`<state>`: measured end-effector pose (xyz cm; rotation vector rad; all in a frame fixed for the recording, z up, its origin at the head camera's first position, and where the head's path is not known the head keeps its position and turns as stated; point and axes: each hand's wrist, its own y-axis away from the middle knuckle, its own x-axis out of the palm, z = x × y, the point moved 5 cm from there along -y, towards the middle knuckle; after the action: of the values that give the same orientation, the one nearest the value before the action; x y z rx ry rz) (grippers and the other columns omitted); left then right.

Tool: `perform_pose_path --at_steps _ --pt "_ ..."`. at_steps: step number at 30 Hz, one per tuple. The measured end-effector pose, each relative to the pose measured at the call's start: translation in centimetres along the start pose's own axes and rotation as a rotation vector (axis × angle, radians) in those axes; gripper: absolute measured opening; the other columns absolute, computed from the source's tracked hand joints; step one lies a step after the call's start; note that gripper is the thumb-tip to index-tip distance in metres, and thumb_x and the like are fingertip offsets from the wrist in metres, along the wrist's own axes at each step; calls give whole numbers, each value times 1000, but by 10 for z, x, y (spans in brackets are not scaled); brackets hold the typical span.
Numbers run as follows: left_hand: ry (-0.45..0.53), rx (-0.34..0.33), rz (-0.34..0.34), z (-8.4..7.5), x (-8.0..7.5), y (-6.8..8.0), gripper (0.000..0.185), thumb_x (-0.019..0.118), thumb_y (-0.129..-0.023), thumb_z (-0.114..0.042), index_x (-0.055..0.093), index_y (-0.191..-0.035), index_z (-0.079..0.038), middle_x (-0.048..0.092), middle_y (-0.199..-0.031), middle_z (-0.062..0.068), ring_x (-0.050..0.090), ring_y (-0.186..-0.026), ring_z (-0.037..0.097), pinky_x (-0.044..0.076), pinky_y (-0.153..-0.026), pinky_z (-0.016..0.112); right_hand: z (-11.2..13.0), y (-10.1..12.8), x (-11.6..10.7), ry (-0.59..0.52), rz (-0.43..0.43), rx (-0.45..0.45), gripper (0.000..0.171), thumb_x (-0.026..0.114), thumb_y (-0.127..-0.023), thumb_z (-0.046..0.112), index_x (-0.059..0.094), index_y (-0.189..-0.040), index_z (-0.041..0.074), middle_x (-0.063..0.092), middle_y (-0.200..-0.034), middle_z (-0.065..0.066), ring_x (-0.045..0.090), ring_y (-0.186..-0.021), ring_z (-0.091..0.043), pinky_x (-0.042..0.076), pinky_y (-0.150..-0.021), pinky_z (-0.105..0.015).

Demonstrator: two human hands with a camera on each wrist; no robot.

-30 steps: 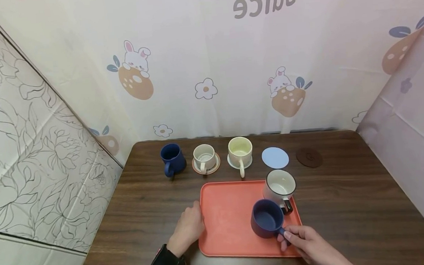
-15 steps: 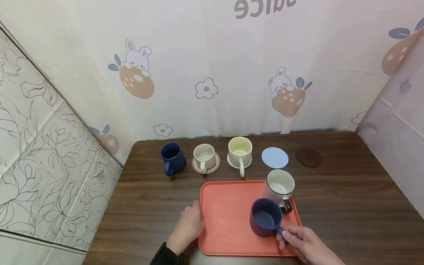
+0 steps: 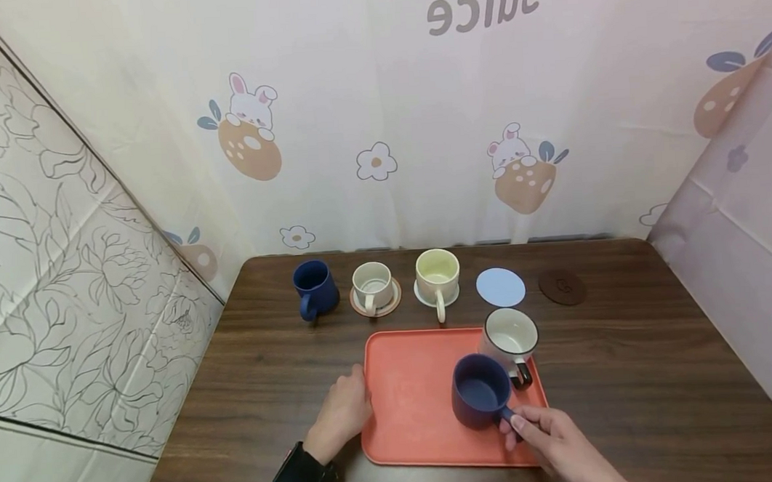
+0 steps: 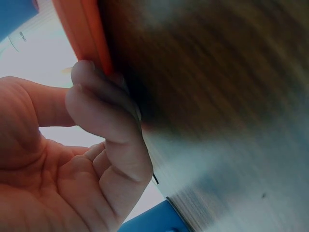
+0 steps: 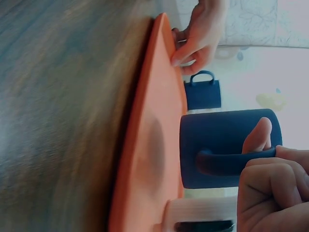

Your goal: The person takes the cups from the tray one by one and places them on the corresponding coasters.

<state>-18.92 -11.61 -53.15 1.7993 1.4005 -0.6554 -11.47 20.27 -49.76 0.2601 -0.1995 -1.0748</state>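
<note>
My right hand pinches the handle of a dark blue mug, held over the right half of a coral-red tray. In the right wrist view this mug appears lifted a little off the tray, its shadow falling on the surface below. Close behind it on the tray stands a white mug with a dark rim and black handle. My left hand grips the tray's left edge; in the left wrist view, thumb and fingers pinch the tray's side.
Along the table's back stand another blue mug, a small cream cup on a coaster and a pale yellow cup on a white coaster. Right of them lie a light blue coaster and a dark brown coaster.
The blue mug in my right hand has shifted slightly left and upward in the head view. My left hand and the tray have stayed nearly where they were.
</note>
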Motion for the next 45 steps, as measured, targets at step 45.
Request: perform_pose_path --at_steps 45 --pt "51 -14 22 2 0 1 23 64 -102 -3 55 -122 5 55 -78 8 60 -60 16 54 -52 31 112 -2 -36 -28 -323 -286 29 50 -113 20 67 -108 -3 63 -80 -3 19 -51 -25 15 -46 -41"
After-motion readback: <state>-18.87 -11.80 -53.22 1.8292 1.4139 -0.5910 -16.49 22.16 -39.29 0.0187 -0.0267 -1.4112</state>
